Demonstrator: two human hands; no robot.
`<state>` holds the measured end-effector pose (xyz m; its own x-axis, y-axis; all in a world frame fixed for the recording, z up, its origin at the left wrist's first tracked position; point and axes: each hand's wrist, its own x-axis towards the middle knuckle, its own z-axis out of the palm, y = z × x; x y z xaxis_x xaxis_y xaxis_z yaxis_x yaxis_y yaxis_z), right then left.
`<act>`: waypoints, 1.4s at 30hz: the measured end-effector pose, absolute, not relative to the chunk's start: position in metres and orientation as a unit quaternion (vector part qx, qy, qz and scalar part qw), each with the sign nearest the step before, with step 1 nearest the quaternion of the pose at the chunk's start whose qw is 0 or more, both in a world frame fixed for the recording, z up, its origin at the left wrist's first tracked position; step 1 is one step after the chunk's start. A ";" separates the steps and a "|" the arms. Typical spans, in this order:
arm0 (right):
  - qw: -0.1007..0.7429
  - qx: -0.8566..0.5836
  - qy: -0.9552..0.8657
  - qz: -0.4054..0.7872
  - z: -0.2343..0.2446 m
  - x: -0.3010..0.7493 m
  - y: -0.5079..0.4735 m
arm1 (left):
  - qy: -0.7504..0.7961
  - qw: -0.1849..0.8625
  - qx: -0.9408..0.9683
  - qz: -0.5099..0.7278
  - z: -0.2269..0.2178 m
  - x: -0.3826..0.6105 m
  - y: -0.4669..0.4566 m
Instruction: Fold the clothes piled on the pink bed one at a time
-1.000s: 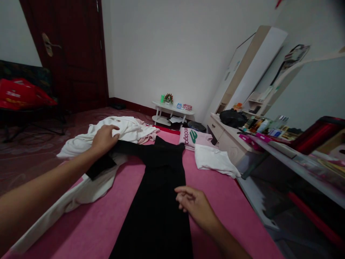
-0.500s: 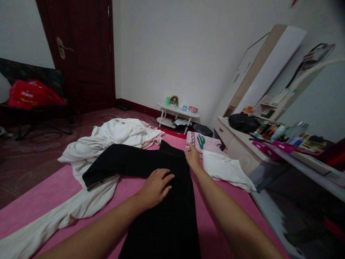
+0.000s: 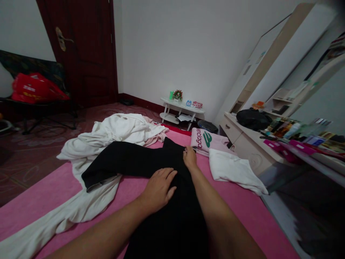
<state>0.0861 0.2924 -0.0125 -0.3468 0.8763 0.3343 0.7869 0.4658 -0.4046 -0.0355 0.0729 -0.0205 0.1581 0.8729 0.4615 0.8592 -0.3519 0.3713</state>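
Note:
A black garment (image 3: 151, 163) lies spread along the pink bed (image 3: 40, 194), one sleeve stretched out to the left. My left hand (image 3: 159, 187) rests flat on its middle, fingers spread and open. My right hand (image 3: 189, 158) reaches further up and sits at the garment's upper right edge, fingers curled down onto the cloth; whether it pinches the fabric I cannot tell. Just beyond the right hand lie a folded pink top with green print (image 3: 206, 140) and a folded white garment (image 3: 234, 171).
A heap of white cloth (image 3: 113, 133) lies at the bed's far left and trails toward me. A white low table (image 3: 183, 108) stands by the wall. A dresser with bottles and a black bag (image 3: 250, 118) lines the right. A dark door (image 3: 86, 50) and red bag (image 3: 32, 90) are left.
My left hand left the white heap and came down flat on the black garment. My right hand reached forward to the garment's upper right edge. The view shifted slightly.

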 end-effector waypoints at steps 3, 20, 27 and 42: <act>0.213 -0.500 -0.834 0.094 -0.023 0.086 0.279 | 0.592 0.010 0.748 0.301 -0.019 -0.036 0.073; 0.089 -0.520 -0.840 0.128 -0.002 0.135 0.103 | 0.603 0.015 0.754 0.262 -0.021 -0.040 0.065; 0.128 -0.440 -0.881 0.116 -0.002 0.128 0.022 | 0.604 0.034 0.766 0.217 -0.017 -0.046 0.040; 0.138 -0.482 -0.861 0.089 -0.013 0.121 0.122 | 0.765 -0.087 0.635 0.058 0.062 -0.225 0.064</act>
<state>0.1212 0.1222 -0.0134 -0.4982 0.8537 0.1520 0.8048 0.5205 -0.2852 -0.2253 0.0641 0.0618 -0.1787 0.9618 0.2073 0.9821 0.1870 -0.0209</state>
